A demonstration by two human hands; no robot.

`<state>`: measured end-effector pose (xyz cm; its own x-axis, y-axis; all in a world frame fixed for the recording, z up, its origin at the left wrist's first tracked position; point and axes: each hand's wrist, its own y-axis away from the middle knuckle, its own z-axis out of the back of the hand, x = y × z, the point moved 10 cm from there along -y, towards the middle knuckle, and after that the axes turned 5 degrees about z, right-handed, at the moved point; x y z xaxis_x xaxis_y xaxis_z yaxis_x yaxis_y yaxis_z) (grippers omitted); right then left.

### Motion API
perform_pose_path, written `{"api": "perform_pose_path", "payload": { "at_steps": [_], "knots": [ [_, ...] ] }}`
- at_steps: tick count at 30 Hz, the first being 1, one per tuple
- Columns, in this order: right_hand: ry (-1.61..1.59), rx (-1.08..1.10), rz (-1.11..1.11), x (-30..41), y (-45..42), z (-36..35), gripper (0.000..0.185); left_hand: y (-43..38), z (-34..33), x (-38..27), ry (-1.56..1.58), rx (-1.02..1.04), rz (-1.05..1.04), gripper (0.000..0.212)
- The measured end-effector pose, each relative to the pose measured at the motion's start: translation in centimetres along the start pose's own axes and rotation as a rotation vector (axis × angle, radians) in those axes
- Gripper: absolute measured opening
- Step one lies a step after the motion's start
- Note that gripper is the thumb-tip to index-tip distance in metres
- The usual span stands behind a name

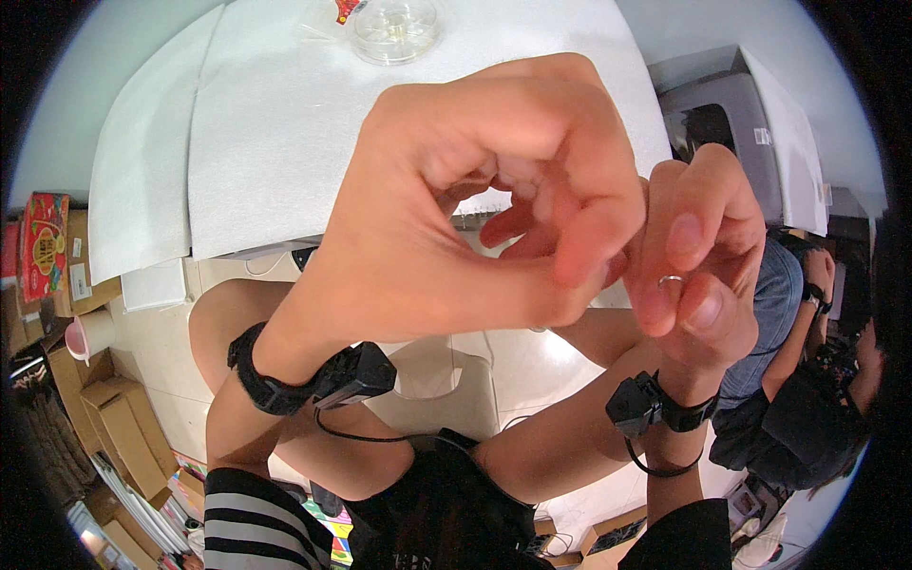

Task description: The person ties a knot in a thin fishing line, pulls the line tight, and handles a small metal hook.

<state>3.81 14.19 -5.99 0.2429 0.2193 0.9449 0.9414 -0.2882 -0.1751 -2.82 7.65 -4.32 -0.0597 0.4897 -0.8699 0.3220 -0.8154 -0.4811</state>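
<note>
A small silver-coloured metal ring or hook (670, 279) is pinched between the thumb and a finger of my right hand (702, 249). Only a thin curved part of it shows. Close up in the middle of the view, my left hand (470, 206) is curled round into a loop, its thumb meeting its fingertips beside my right hand. Whatever may lie between those left fingertips is hidden. Both hands are raised in front of the white-covered table (278, 142), apart from its top. Through the loop of my left hand, small thin pieces (481, 211) show at the table's near edge, too small to name.
A round clear plastic compartment case (395, 30) lies at the table's far side. Cardboard boxes (128, 434) and a pink-lidded container (85, 336) stand at left. A grey box-like unit (741, 121) is at right, near another person's arm (794, 342). Cabled black devices (356, 374) are strapped to my wrists.
</note>
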Motion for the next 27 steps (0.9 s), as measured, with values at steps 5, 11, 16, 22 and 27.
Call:
{"api": "perform_pose_path", "payload": {
  "at_steps": [5, 11, 16, 22, 27],
  "knots": [
    [0.010, -0.019, -0.012, -0.10, 0.03, 0.09, 0.033, -0.17, -0.20, -0.20, -0.039, 0.028, -0.009, 0.032],
    [0.028, -0.012, -0.031, -0.34, -0.10, 0.31, 0.033, -0.13, -0.31, -0.26, -0.066, 0.037, -0.013, 0.030],
    [0.013, 0.001, -0.040, -0.19, -0.14, 0.08, 0.032, -0.14, -0.25, -0.51, -0.091, 0.041, -0.018, 0.028],
    [-0.025, 0.006, -0.055, -0.33, 0.05, 0.22, 0.032, -0.09, -0.32, -0.54, -0.101, 0.039, -0.012, 0.029],
    [-0.041, 0.016, -0.029, -0.18, -0.01, 0.13, 0.031, -0.20, -0.34, -0.53, -0.093, 0.028, -0.016, 0.030]
  ]
}}
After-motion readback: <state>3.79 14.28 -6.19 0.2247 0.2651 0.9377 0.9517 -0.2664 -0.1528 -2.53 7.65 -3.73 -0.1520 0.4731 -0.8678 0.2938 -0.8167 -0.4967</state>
